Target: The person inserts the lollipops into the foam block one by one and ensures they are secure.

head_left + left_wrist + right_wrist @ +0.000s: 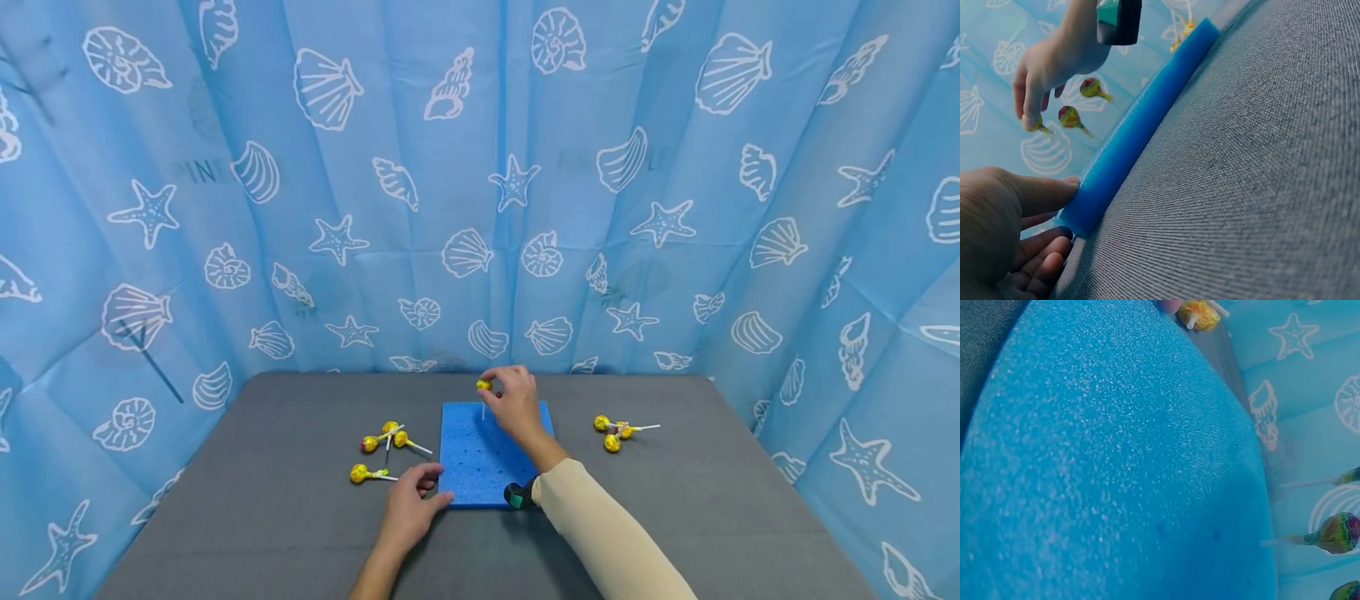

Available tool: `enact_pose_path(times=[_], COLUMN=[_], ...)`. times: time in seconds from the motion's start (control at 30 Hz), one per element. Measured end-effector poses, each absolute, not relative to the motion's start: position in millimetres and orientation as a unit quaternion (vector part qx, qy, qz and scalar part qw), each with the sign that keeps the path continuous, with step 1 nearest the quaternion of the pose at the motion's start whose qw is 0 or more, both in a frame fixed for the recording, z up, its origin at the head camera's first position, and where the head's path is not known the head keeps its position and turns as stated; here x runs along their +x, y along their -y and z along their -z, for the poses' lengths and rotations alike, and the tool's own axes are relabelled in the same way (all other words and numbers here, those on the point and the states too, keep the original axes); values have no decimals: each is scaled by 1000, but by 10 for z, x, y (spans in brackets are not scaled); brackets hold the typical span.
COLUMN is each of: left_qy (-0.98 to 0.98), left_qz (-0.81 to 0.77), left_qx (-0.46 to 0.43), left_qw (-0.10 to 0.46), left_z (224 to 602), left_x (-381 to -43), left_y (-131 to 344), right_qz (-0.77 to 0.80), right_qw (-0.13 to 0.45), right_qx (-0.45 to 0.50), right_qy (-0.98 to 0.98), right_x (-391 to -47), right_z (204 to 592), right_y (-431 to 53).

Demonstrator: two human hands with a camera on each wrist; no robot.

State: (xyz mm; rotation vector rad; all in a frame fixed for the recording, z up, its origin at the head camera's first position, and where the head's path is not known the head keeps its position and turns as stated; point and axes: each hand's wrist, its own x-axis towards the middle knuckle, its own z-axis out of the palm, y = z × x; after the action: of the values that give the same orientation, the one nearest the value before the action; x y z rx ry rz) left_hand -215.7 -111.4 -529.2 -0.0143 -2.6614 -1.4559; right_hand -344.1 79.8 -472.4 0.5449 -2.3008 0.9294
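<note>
My right hand [516, 404] pinches a yellow-wrapped lollipop [484, 385] by its head, stick pointing down, over the far part of a blue foam board [480, 467]. Beyond that hand, in the left wrist view, two lollipops stand upright at the far edge, a nearer one [1069, 117] and a farther one [1092, 88]. The right wrist view shows a standing lollipop [1338, 534] along that edge. My left hand [408, 506] rests against the board's near left corner, its thumb and loosely bent fingers touching the side. Small holes dot the board's top.
Several yellow lollipops [401, 438] lie left of the board, one [360, 473] close to my left hand. A small pile of lollipops [612, 444] lies to the right. The grey cloth-covered table [300, 517] meets a blue shell-print curtain [420, 275] at the back.
</note>
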Motion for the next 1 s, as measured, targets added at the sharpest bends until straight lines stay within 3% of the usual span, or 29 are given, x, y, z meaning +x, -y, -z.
enact_pose_path(times=[1.0], left_qy=[871], left_qz=[490], left_qx=[1], left_qw=[43], left_z=[5319], left_x=[-2179], left_y=[1128], right_qz=[-287], right_qw=[300], right_qx=[209], right_qy=[886], right_x=[-3503], right_z=[4885], right_y=[-675])
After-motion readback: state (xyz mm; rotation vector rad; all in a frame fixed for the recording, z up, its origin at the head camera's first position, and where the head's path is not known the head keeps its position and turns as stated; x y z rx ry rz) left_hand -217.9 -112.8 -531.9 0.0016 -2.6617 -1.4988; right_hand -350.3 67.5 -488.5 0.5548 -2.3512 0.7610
